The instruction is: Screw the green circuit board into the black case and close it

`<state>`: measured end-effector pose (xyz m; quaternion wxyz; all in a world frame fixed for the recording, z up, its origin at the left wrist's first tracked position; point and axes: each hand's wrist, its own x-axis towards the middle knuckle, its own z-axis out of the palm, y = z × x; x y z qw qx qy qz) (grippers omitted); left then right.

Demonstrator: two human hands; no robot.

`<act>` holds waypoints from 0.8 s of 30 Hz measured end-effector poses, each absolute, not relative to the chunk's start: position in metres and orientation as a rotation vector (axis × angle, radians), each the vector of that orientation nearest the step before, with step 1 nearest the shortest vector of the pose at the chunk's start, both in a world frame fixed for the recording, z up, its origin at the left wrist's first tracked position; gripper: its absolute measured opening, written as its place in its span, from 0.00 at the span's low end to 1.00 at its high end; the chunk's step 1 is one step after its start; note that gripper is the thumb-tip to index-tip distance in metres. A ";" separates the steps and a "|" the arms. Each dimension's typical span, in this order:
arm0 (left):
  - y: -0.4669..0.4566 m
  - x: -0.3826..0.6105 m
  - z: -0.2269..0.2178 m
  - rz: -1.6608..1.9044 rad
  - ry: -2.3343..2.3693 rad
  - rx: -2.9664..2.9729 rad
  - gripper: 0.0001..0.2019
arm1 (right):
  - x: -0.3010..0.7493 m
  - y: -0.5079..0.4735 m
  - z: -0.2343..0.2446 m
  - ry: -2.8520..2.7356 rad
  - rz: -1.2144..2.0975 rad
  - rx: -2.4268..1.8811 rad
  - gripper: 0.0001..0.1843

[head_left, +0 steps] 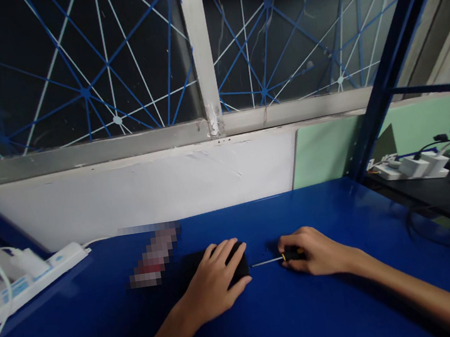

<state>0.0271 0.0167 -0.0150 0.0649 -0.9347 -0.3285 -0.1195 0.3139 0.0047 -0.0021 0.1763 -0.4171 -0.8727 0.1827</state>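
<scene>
Laid over a small black box-like object [242,267] on the blue table, my left hand [217,275] grips it with the thumb on the near side and fingers across the top. Much of that object is hidden under the hand, so its exact kind is unclear. My right hand [314,251] pinches the black and yellow handle of a screwdriver [267,262]. Its thin metal shaft points left and lies level. The tip meets or nearly meets the right side of the black object. A few tiny dark specks lie just beyond the shaft.
A white power strip [60,264] with a plug and cable lies at the left on the blue table [271,318]. Behind my left hand is a blurred-out item [153,256]. White adapters [423,164] stand on a dark surface at right, past a blue post [374,97].
</scene>
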 end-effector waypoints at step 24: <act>-0.003 0.045 -0.007 -0.630 -0.769 -3.001 0.16 | 0.322 0.010 0.003 -2.452 0.425 -1.219 0.07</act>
